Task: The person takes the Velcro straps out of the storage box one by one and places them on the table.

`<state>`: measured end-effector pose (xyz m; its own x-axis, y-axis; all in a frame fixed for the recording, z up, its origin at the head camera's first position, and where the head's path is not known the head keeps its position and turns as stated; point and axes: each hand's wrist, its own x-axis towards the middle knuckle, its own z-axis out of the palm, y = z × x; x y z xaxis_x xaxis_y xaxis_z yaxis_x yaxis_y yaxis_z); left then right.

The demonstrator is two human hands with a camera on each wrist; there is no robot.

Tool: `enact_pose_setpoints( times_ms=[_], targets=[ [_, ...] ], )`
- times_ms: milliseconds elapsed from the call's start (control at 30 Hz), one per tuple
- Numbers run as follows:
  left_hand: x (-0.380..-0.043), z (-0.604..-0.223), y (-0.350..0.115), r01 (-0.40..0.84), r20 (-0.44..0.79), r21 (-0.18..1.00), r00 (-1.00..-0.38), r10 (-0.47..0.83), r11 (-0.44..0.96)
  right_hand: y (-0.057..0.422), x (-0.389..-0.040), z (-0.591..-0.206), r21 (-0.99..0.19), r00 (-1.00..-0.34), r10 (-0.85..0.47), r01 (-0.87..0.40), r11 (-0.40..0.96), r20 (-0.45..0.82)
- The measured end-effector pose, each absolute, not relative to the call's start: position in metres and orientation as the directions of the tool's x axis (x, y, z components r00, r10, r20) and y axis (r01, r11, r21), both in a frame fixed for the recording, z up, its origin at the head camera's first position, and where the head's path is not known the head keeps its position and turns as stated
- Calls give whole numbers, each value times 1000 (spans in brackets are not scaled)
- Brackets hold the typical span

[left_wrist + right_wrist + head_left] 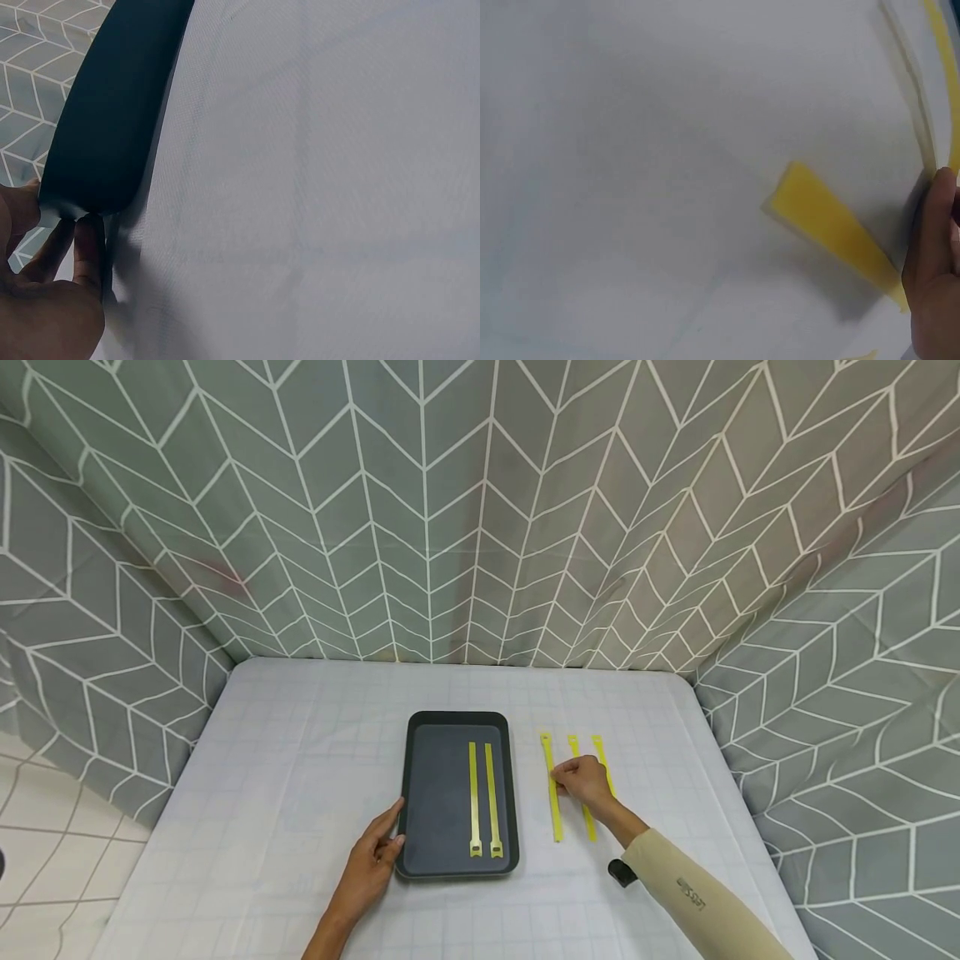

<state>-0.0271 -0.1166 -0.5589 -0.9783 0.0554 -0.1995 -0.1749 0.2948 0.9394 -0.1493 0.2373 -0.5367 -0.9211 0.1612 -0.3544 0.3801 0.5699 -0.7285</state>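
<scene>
On the table, my left hand [369,864] grips the left side of a dark grey tray [438,793]. The left wrist view shows its fingers at the tray's outer wall [112,112]. Two yellow cable straps with slotted heads lie side by side in the tray's right half, a left strap [473,793] and a right strap [491,793], heads toward me. To the right of the tray, my right hand [587,781] pinches the nearest of three more yellow straps [556,818] near its middle. A middle strap [591,827] and a right strap [598,745] are partly hidden beneath that hand.
A white cloth with faint grid lines covers the table [300,735]. Grey patterned curtains [450,527] hang behind it and along both sides. A dark wrist device [622,872] sits by the beige right sleeve [690,893]. Pale floor tiles [52,843] show at the lower left.
</scene>
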Motion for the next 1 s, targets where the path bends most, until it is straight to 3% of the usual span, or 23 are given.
enact_pose_setpoints(
  times_ms=[467, 1000],
  targets=[
    [-26, -558, -116, -172, -195, 940, -979, 52, 296, 244, -148, -541, -643, -965, 128, 249, 725, -229],
    [-27, -558, -116, -177, -201, 939, -978, 54, 294, 244, -148, -539, -596, -970, 104, 218, 773, -221]
  ],
)
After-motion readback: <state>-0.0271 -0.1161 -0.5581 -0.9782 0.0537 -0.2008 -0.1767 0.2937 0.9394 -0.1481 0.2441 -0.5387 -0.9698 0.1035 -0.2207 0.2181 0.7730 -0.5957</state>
